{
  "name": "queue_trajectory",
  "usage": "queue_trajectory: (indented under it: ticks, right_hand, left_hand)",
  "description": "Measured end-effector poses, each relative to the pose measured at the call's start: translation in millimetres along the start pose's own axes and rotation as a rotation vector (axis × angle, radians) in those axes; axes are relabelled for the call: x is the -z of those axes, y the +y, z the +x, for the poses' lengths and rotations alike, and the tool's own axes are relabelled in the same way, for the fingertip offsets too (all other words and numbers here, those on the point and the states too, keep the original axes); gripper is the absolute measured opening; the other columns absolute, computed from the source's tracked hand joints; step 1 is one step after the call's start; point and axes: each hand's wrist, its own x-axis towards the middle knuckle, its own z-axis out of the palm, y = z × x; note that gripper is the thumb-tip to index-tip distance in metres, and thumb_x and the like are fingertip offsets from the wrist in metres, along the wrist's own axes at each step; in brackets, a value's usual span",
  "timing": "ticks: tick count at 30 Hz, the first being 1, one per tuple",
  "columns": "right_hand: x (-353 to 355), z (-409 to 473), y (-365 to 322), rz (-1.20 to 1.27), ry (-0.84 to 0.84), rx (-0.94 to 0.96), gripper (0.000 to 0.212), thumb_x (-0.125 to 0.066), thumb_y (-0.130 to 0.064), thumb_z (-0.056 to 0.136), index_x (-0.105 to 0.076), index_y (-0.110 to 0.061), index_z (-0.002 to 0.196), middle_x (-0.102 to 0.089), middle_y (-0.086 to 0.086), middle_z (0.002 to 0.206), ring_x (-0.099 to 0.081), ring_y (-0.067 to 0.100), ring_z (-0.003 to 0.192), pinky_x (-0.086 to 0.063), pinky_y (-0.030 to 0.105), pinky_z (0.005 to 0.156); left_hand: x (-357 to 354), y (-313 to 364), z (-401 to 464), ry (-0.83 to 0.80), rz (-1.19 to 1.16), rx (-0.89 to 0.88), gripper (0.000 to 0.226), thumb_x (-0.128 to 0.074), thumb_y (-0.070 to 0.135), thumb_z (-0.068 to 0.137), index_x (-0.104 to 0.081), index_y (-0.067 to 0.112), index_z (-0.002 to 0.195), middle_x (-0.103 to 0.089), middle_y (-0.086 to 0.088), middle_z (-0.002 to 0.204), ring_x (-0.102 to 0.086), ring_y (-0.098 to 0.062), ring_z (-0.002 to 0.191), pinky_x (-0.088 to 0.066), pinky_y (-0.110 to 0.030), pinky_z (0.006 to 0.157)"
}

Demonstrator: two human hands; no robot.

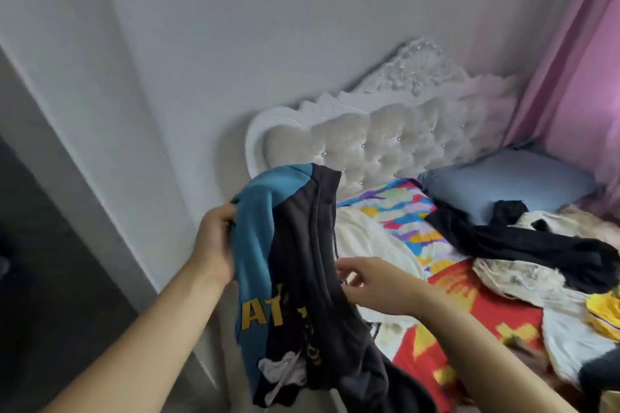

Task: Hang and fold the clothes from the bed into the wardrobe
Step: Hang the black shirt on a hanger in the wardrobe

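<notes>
A black and teal top (302,265) with yellow letters hangs in the air over the bed's left edge. My left hand (216,245) grips its teal upper part. My right hand (372,282) touches the black fabric on its right side with fingers pinching loosely at the edge. On the bed (446,339) lie more clothes: a black garment (523,245), a cream one (365,245), a white lacy piece (523,278) and a yellow item (604,308). The wardrobe is not in view.
A white tufted headboard (385,131) stands against the grey wall. A blue pillow (513,178) lies at the bed's head. Pink curtains (577,60) hang at the right. A colourful red and patterned bedsheet covers the mattress. Dark floor shows at the left.
</notes>
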Motion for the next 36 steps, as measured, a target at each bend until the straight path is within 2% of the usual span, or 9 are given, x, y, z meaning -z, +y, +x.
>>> queue_trajectory:
  ticks: [4,8,11,15,17,19,24,32,36]
  right_hand:
    - [-60.0,30.1,-92.8,-0.089,0.072,0.234,0.023,-0.052,-0.020,0.092,-0.070,-0.023,0.106,-0.071,0.001,0.096,-0.055,0.004,0.074,-0.040,0.020,0.066]
    - [-110.5,49.4,-171.3,-0.022,0.328,0.321,0.029,-0.046,-0.014,0.097,-0.067,-0.017,0.117,-0.070,0.011,0.089,-0.063,0.022,0.080,-0.045,0.033,0.073]
    - [-126.3,61.4,-226.6,0.044,0.471,0.307,0.029,-0.046,-0.020,0.099,-0.061,-0.010,0.076,-0.057,0.007,0.062,-0.053,0.028,0.069,-0.029,0.031,0.061]
    - [-149.5,70.5,-303.9,0.152,0.416,0.362,0.038,-0.045,-0.029,0.100,-0.048,-0.013,0.066,-0.044,-0.003,0.057,-0.043,0.013,0.061,-0.028,0.030,0.058]
    - [-167.7,75.4,-338.8,0.221,0.348,0.404,0.042,-0.045,-0.032,0.100,-0.041,-0.016,0.061,-0.038,-0.005,0.056,-0.035,0.007,0.054,-0.029,0.029,0.054]
    - [-187.2,79.5,-373.1,0.223,0.265,0.468,0.045,-0.047,-0.031,0.100,-0.037,-0.018,0.058,-0.035,-0.008,0.053,-0.033,0.004,0.049,-0.028,0.024,0.051]
    - [-212.0,96.2,-440.3,0.226,0.079,0.593,0.043,-0.050,-0.030,0.099,-0.054,0.000,0.068,-0.046,-0.001,0.059,-0.041,0.007,0.054,-0.034,0.023,0.053]
    - [-186.6,173.3,-478.4,0.209,0.064,0.529,0.040,-0.064,-0.028,0.091,-0.056,0.000,0.063,-0.040,0.003,0.053,-0.036,0.013,0.048,-0.026,0.024,0.046]
    - [-182.5,223.0,-488.4,0.085,0.042,0.541,0.031,-0.066,-0.028,0.090,-0.065,0.001,0.077,-0.052,0.005,0.062,-0.046,0.014,0.058,-0.036,0.026,0.055]
  left_hand:
    - [86.0,53.0,-59.6,0.137,-0.060,-0.087,0.050,-0.037,0.006,0.087,-0.065,0.012,0.046,-0.059,-0.001,0.051,-0.059,-0.012,0.044,-0.047,-0.017,0.045]
    - [177.7,108.7,-124.6,0.227,-0.050,-0.179,0.052,-0.034,0.004,0.091,-0.072,0.012,0.055,-0.065,-0.004,0.058,-0.065,-0.012,0.050,-0.052,-0.018,0.047]
    - [241.4,140.0,-166.7,0.277,0.044,-0.272,0.058,-0.030,-0.006,0.088,-0.076,0.017,0.061,-0.070,-0.004,0.066,-0.068,-0.015,0.064,-0.054,-0.022,0.060]
    - [303.1,172.6,-194.9,0.405,0.331,-0.301,0.032,-0.036,-0.001,0.091,-0.063,0.015,0.085,-0.064,-0.003,0.070,-0.055,-0.016,0.066,-0.046,-0.020,0.055]
    - [313.0,182.4,-203.0,0.310,0.546,-0.261,0.019,-0.048,0.034,0.091,-0.061,0.030,0.103,-0.067,0.005,0.087,-0.060,-0.010,0.077,-0.047,-0.021,0.068]
    - [316.9,185.0,-207.8,0.160,0.851,-0.217,0.047,-0.058,0.063,0.069,-0.053,0.048,0.113,-0.067,0.014,0.100,-0.062,-0.002,0.095,-0.047,-0.021,0.086]
    - [345.6,193.3,-196.4,0.254,1.399,-0.273,0.011,-0.061,0.038,0.087,-0.053,0.040,0.079,-0.062,0.015,0.080,-0.058,0.006,0.074,-0.038,-0.010,0.058]
    - [428.7,258.7,-155.7,0.444,1.451,-0.040,0.018,-0.050,0.021,0.097,-0.063,0.010,0.090,-0.068,-0.014,0.086,-0.069,-0.028,0.077,-0.057,-0.039,0.073]
    - [443.6,299.3,-113.1,0.543,0.978,-0.107,0.022,-0.041,0.008,0.098,-0.063,0.007,0.093,-0.059,-0.012,0.075,-0.057,-0.023,0.064,-0.050,-0.031,0.058]
